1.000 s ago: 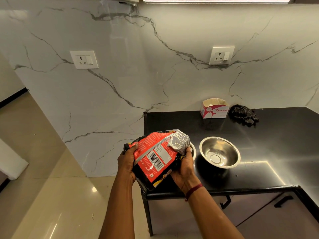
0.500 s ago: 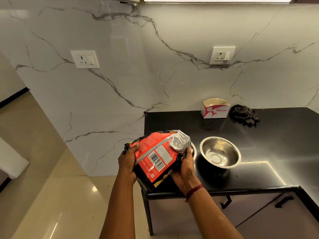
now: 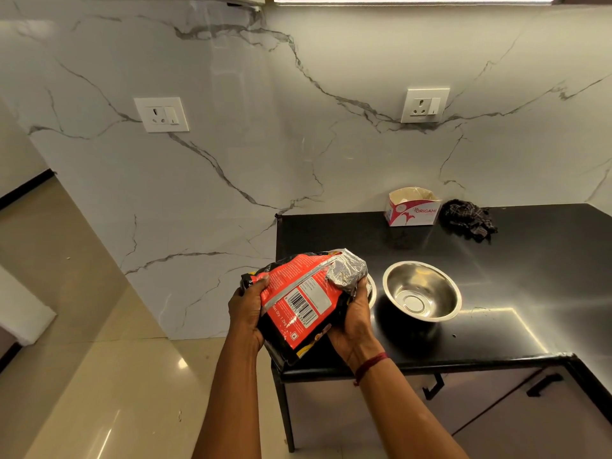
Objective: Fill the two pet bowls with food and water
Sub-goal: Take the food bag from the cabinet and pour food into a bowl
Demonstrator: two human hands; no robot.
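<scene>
A red and black pet food bag (image 3: pixel 299 298) with a barcode label is held tilted over the left end of the black counter (image 3: pixel 530 260). My left hand (image 3: pixel 246 311) grips its left side. My right hand (image 3: pixel 354 321) grips its right side under the crumpled silver top. An empty steel bowl (image 3: pixel 422 291) sits on the counter just right of the bag. A second steel bowl (image 3: pixel 371 289) shows only a sliver of rim behind the bag and my right hand.
A small open white and pink cardboard box (image 3: pixel 412 207) and a dark crumpled cloth (image 3: pixel 470 218) lie at the back of the counter by the marble wall. Cabinet doors with black handles (image 3: pixel 543 384) are below. Tiled floor spreads to the left.
</scene>
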